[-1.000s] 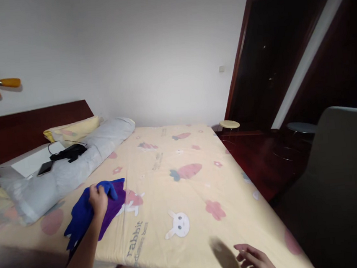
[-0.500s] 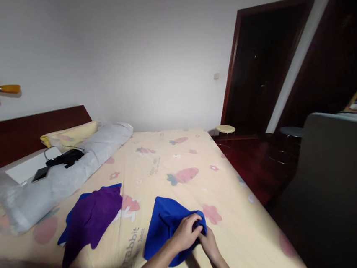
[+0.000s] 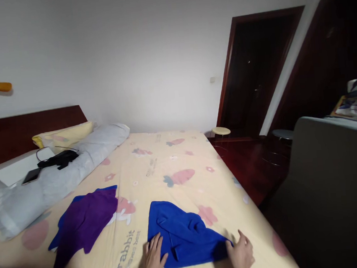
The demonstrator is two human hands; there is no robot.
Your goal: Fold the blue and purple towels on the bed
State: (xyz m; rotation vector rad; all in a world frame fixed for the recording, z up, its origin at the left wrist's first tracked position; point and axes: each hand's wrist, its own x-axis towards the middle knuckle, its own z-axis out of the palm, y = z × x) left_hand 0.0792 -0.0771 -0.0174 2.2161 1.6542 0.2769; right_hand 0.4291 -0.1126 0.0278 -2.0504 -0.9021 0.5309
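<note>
A crumpled blue cloth (image 3: 185, 234) lies on the yellow printed bedsheet (image 3: 169, 164) near the bed's front edge. My left hand (image 3: 153, 260) rests flat on the cloth's near left corner, fingers stretched out. My right hand (image 3: 241, 256) is at the cloth's right corner, its fingers curled on the edge of the fabric. A purple cloth (image 3: 86, 221) lies to the left, on top of another blue cloth (image 3: 58, 240) whose edges show beneath it.
A long grey pillow (image 3: 44, 185) lies along the left with a phone (image 3: 31, 175) and black cable on it, a yellow pillow (image 3: 61, 134) behind. A grey chair back (image 3: 335, 186) stands at right. Stools (image 3: 220, 130) and a dark doorway (image 3: 254, 72) lie beyond.
My left hand carried a blue cloth from the pile at left to the bed's front. Both hands then moved apart, spreading it flatter across the sheet.
</note>
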